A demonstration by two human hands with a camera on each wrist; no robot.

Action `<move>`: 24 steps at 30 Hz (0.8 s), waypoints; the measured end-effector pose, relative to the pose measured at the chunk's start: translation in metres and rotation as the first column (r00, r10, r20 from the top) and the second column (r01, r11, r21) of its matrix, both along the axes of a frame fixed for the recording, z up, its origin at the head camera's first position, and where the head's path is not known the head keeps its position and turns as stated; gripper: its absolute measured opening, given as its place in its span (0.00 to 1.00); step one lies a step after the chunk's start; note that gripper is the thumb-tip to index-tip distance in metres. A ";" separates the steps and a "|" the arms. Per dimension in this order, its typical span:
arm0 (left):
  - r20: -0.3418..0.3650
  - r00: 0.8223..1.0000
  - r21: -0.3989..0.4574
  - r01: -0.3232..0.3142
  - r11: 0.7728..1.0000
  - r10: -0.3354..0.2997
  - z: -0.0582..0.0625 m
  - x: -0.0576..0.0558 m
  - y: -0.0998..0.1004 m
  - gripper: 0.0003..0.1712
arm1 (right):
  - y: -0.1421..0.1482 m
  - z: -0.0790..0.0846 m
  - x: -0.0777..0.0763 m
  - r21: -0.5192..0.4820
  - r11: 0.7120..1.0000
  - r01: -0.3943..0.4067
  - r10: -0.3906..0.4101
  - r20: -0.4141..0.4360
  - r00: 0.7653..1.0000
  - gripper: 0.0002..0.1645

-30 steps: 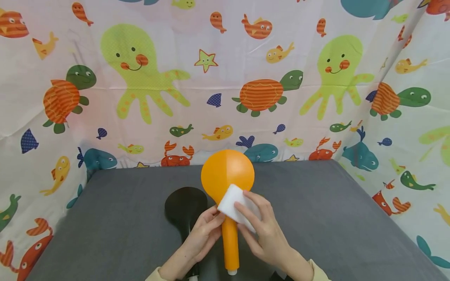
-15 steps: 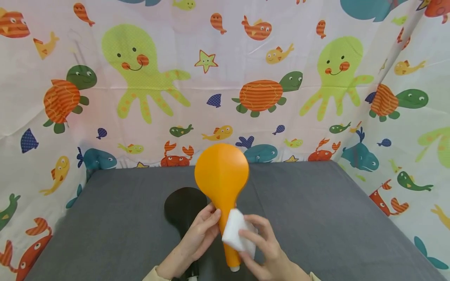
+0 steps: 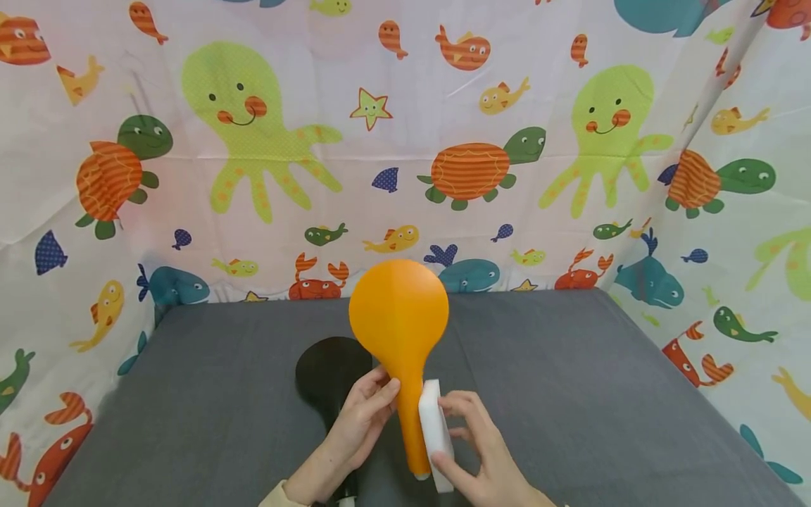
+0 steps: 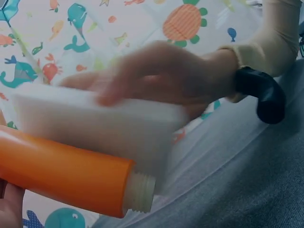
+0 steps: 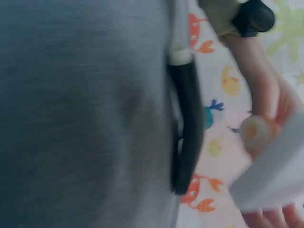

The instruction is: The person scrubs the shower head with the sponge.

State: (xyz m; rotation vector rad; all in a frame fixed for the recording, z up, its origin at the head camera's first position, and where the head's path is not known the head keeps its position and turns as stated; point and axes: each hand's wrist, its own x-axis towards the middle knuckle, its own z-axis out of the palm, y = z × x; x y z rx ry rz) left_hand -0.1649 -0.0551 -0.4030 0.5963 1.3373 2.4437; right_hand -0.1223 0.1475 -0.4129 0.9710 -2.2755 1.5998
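Observation:
An orange handheld shower head (image 3: 399, 317) stands raised with its round head up, its back towards me in the head view. My left hand (image 3: 361, 422) grips it at the neck, thumb in front. In my right hand (image 3: 484, 451) is a white block sponge (image 3: 435, 433), held by fingers and thumb at its edges. The sponge lies along the right side of the orange handle. The left wrist view shows the handle's pale threaded end (image 4: 141, 192) sticking out beside the sponge, which is blurred there.
Left of the orange one, a black shower head (image 3: 332, 373) lies on the grey cloth-covered table (image 3: 209, 394), partly behind my left forearm. A white curtain (image 3: 405, 91) printed with sea animals hangs behind and at both sides.
The sponge has moved from the front of the neck down to the right side of the handle and turned edge-on. The orange shower head has shifted slightly up and left.

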 end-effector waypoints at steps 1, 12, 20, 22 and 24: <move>-0.001 1.000 0.002 -0.005 1.000 0.005 0.000 0.000 0.000 0.15 | 0.004 -0.003 0.003 0.015 0.999 -0.028 0.028 0.034 0.999 0.31; 0.023 1.000 -0.059 0.015 0.998 -0.014 -0.008 0.003 0.013 0.17 | 0.001 0.000 -0.007 -0.184 0.982 0.034 -0.024 0.055 0.998 0.29; 0.082 0.990 -0.127 -0.104 0.986 0.115 -0.014 -0.007 0.023 0.19 | 0.016 -0.005 0.008 0.100 0.992 0.082 -0.096 0.145 0.985 0.24; 0.083 0.986 -0.160 -0.133 0.978 0.147 -0.017 -0.009 0.026 0.20 | 0.024 -0.007 0.013 0.184 0.982 0.044 -0.080 0.194 0.978 0.23; 0.094 0.980 -0.189 -0.154 0.970 0.174 -0.021 -0.012 0.030 0.22 | 0.033 -0.009 0.018 0.258 0.966 0.002 -0.064 0.232 0.971 0.21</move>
